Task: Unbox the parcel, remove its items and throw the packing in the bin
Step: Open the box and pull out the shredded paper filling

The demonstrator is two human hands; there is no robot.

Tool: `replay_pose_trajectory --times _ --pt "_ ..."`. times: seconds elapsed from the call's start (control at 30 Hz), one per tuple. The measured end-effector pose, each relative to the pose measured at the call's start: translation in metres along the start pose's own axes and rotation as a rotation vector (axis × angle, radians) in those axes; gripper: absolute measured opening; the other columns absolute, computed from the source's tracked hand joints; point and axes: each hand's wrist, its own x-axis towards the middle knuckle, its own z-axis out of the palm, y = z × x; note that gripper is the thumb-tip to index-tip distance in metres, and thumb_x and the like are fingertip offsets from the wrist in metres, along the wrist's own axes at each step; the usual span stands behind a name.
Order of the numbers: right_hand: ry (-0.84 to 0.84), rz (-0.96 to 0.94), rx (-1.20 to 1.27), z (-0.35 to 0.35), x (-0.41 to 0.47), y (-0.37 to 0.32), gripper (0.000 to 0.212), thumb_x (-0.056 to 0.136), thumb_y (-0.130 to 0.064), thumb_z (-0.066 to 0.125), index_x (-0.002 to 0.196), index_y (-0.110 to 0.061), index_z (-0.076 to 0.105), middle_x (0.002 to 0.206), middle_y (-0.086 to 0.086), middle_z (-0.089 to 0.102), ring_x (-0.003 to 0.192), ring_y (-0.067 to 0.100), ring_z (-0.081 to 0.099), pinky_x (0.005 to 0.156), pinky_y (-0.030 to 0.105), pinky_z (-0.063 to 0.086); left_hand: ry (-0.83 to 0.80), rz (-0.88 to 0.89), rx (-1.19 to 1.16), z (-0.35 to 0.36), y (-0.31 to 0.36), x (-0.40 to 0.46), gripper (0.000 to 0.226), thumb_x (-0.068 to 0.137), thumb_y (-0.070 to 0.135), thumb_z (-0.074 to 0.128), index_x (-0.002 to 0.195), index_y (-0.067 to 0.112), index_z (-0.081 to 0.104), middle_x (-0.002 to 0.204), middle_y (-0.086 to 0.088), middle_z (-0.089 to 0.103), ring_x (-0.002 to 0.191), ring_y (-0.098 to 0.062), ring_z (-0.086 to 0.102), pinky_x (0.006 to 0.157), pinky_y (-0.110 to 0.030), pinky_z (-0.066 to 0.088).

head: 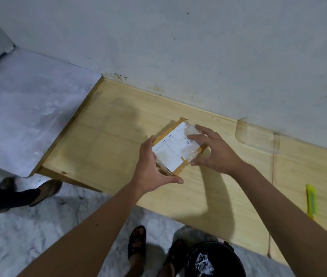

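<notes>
A small brown cardboard parcel with a white shipping label and clear tape is held over the wooden table. My left hand grips its near left corner, thumb along the bottom edge. My right hand lies over its right side, fingers on the taped top and thumb at the lower right corner. A black bin with crumpled white packing inside stands on the floor under the table's front edge.
A yellow-green utility knife lies on the table at the right. Clear tape is stuck along the wall edge. My sandalled feet stand by the bin. Another person's legs and sandals are at the left on the marble floor.
</notes>
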Motion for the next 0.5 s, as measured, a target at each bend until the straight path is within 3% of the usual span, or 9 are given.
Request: replay_pose_trajectory --times 0.07,0.17,0.23,0.4,0.5 --pt "0.047 -0.043 -0.027 0.001 0.001 0.005 0.088 0.061 -0.040 0.097 0.140 -0.039 0.059 0.164 -0.011 0.032 0.147 0.018 0.034 0.120 0.044 0.036 -0.004 0.035 0.002 0.001 -0.003 0.000 0.157 0.030 0.065 0.101 0.156 0.041 0.011 0.147 0.024 0.018 0.144 -0.009 0.036 0.114 -0.028 0.043" --pt "0.092 -0.063 -0.037 0.002 -0.001 0.006 0.083 0.062 -0.042 0.096 0.138 -0.036 0.062 0.162 -0.010 0.036 0.143 0.016 0.038 0.118 0.038 0.036 -0.003 0.070 0.007 0.001 -0.007 0.001 0.151 0.034 0.055 0.105 0.154 0.038 0.015 0.147 0.018 0.025 0.134 0.000 0.043 0.100 -0.005 0.039" --pt "0.112 -0.082 -0.053 0.002 -0.003 0.007 0.079 0.065 -0.045 0.094 0.137 -0.036 0.063 0.159 -0.010 0.039 0.139 0.014 0.042 0.114 0.034 0.039 -0.001 0.073 0.020 0.000 -0.009 0.002 0.147 0.036 0.051 0.106 0.153 0.033 0.018 0.147 0.017 0.029 0.128 0.003 0.046 0.092 0.000 0.039" --pt "0.138 -0.160 -0.158 -0.002 -0.005 0.008 0.072 0.072 -0.057 0.086 0.135 -0.032 0.064 0.153 -0.005 0.044 0.127 0.017 0.053 0.102 0.035 0.049 -0.009 0.107 0.051 -0.003 -0.010 0.011 0.143 0.036 0.047 0.105 0.152 0.029 0.023 0.147 0.011 0.038 0.133 -0.006 0.050 0.103 -0.027 0.050" --pt "0.154 -0.198 -0.220 -0.004 -0.007 0.011 0.069 0.075 -0.058 0.084 0.134 -0.027 0.065 0.149 0.001 0.048 0.119 0.021 0.058 0.094 0.038 0.055 -0.052 0.143 0.084 -0.008 -0.010 0.019 0.143 0.037 0.047 0.104 0.154 0.030 0.024 0.150 0.011 0.036 0.137 -0.009 0.048 0.107 -0.036 0.051"
